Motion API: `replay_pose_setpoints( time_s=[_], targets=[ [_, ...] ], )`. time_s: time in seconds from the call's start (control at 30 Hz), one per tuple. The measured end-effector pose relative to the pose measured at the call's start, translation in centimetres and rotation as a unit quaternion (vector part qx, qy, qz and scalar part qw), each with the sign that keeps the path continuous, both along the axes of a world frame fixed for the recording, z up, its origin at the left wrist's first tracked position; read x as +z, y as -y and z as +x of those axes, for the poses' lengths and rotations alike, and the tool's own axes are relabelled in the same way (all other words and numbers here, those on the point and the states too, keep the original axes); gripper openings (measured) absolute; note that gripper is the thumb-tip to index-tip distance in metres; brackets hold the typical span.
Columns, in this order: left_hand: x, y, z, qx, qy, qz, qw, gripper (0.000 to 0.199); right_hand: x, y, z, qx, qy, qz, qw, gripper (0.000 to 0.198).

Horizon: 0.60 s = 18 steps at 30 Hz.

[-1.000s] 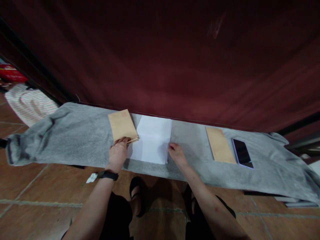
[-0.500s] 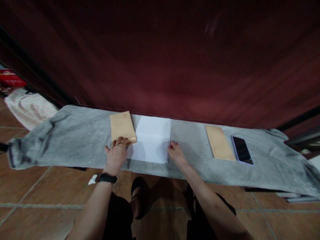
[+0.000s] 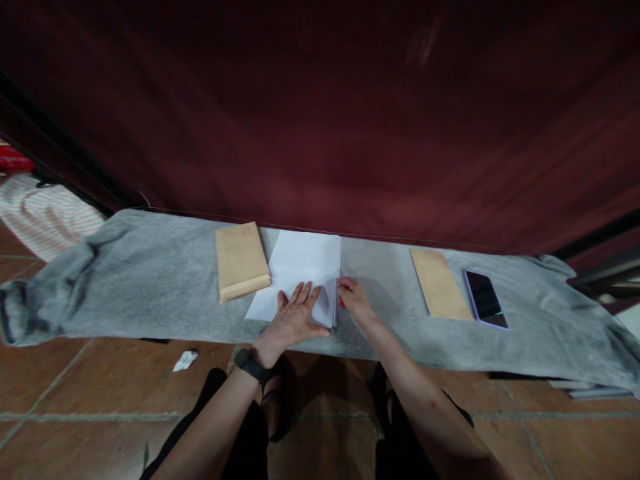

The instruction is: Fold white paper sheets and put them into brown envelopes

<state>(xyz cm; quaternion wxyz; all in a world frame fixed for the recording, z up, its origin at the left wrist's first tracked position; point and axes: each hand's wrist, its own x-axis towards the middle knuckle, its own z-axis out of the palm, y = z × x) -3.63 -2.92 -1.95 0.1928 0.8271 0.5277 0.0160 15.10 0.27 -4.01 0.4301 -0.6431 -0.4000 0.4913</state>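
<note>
A stack of white paper (image 3: 305, 257) lies on the grey cloth in front of me. My left hand (image 3: 295, 317) rests on its near part, fingers spread and palm down. At the right edge of the paper is my right hand (image 3: 353, 296), its fingers curled together against the sheets; whether a sheet is pinched between them is hidden. Just left of the paper, slightly overlapping it, sits a stack of brown envelopes (image 3: 242, 257) with a red mark near the top. Further right lies another brown envelope (image 3: 440, 285), apart from both hands.
A smartphone (image 3: 485, 299) in a purple case lies right of the single envelope. The grey cloth (image 3: 155, 280) covers a long narrow surface against a dark red panel (image 3: 320, 133). A striped cloth (image 3: 50, 210) hangs at the left. A white scrap (image 3: 185, 360) is on the tiled floor.
My left hand has left the envelope stack and moved right onto the white paper. My right hand stays at the paper's right edge, with its fingers curled.
</note>
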Motion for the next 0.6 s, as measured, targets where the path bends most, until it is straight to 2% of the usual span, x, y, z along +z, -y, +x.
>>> replay_pose_setpoints(
  time_s=[0.07,0.33,0.47,0.5,0.6],
  targets=[
    [0.2,0.1,-0.1,-0.016,-0.008,-0.002,1.000,0.100,-0.1,0.1,-0.1,0.001,0.006,-0.001,1.000,0.022],
    [1.0,0.1,-1.1,-0.037,-0.006,0.034,0.999,0.060,0.1,0.4,0.2,0.029,-0.007,-0.004,1.000,0.016],
    [1.9,-0.6,-1.8,-0.050,0.054,0.048,0.996,0.016,0.3,0.6,0.3,0.015,-0.034,-0.012,0.999,0.014],
    [2.2,-0.7,-1.8,-0.053,0.071,0.066,0.994,0.012,0.4,0.6,0.4,0.010,-0.044,-0.015,0.999,0.012],
    [3.3,0.0,-1.1,-0.052,0.116,0.154,0.980,0.019,0.8,0.8,0.5,0.001,-0.085,-0.028,0.996,0.013]
  ],
)
